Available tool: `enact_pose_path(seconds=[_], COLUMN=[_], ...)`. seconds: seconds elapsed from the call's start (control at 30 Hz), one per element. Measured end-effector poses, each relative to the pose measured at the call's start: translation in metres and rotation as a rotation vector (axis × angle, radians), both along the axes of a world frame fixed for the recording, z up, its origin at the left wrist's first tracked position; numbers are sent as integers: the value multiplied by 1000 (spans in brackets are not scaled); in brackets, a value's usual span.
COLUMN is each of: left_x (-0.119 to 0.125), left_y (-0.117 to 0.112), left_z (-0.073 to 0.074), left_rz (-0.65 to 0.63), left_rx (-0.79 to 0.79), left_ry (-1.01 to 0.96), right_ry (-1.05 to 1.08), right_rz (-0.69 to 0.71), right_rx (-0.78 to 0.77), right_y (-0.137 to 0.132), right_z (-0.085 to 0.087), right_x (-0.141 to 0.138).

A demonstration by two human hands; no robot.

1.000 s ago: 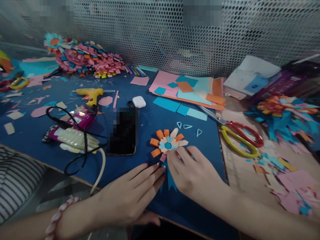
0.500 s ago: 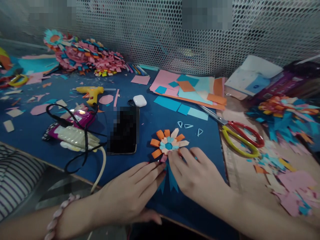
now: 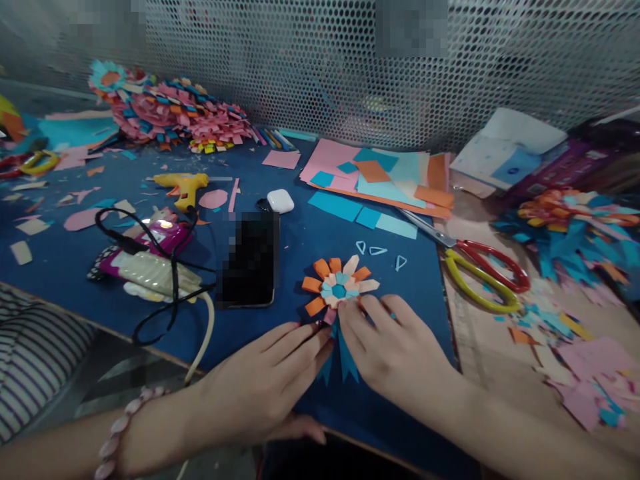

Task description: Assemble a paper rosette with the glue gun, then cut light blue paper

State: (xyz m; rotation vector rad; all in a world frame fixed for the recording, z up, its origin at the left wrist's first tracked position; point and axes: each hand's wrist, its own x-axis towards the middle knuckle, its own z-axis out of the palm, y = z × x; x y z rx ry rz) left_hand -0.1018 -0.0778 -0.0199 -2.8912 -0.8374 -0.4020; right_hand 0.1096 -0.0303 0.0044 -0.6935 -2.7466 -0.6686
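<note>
A paper flower (image 3: 339, 291) with orange and peach looped petals round a light-blue and peach centre lies on the blue table in front of me. Blue ribbon-like tails (image 3: 347, 357) with notched ends hang from its lower side, partly under my fingers. My left hand (image 3: 270, 370) holds the flower's lower edge at a pink petal (image 3: 330, 315); its fingers are close together, and the thumb rests apart, lower down. Bent fingers of my right hand (image 3: 395, 347) press on the same edge from the right. What lies beneath both sets of fingertips is hidden.
Nearby are a phone (image 3: 250, 260), a white earbud case (image 3: 281, 201), a yellow glue gun (image 3: 185, 187) and a corded purple pouch (image 3: 155, 257). Red-and-yellow scissors (image 3: 483, 273) lie right, beside coloured paper sheets (image 3: 320, 163). Paper scraps surround them; a perforated metal panel (image 3: 300, 73) stands behind.
</note>
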Motion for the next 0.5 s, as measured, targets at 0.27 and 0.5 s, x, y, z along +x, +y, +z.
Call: enact_pose_path(seconds=[0.27, 0.5], left_x=[1, -1], left_y=[0, 1], left_z=[1, 2], left_rz=[0, 0], left_rx=[-9, -66], left_ry=[-5, -31], right_ry=[10, 28], right_rz=[-5, -22], right_rx=[16, -4], right_y=[-3, -5], right_z=[0, -2], right_x=[0, 1])
